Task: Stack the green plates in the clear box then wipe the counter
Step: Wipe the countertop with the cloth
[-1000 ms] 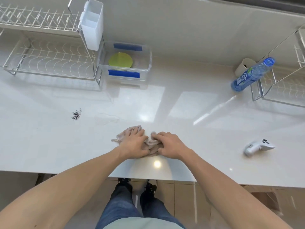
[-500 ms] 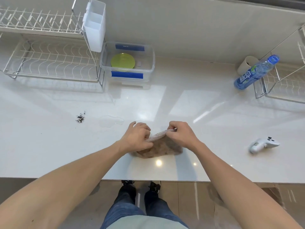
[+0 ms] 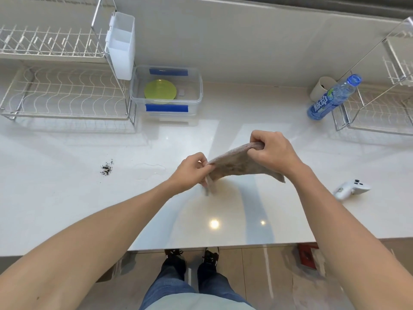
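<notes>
Head view: left hand (image 3: 192, 170) and right hand (image 3: 271, 151) each pinch tight on the brown cloth (image 3: 240, 165), stretched between them above the bench (image 3: 67, 198). Green plates (image 3: 160, 89) sit in the clear box (image 3: 199, 95).

I can't count the green plates (image 3: 160, 92) in the clear box (image 3: 199, 95). Beside the box, the left rack (image 3: 62, 95) is cut by the frame edge. Fingertips of my left hand (image 3: 192, 171) are buried in the cloth (image 3: 237, 164).

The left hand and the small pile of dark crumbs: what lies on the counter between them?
In the head view, a thin clear puddle, nothing else.
</notes>
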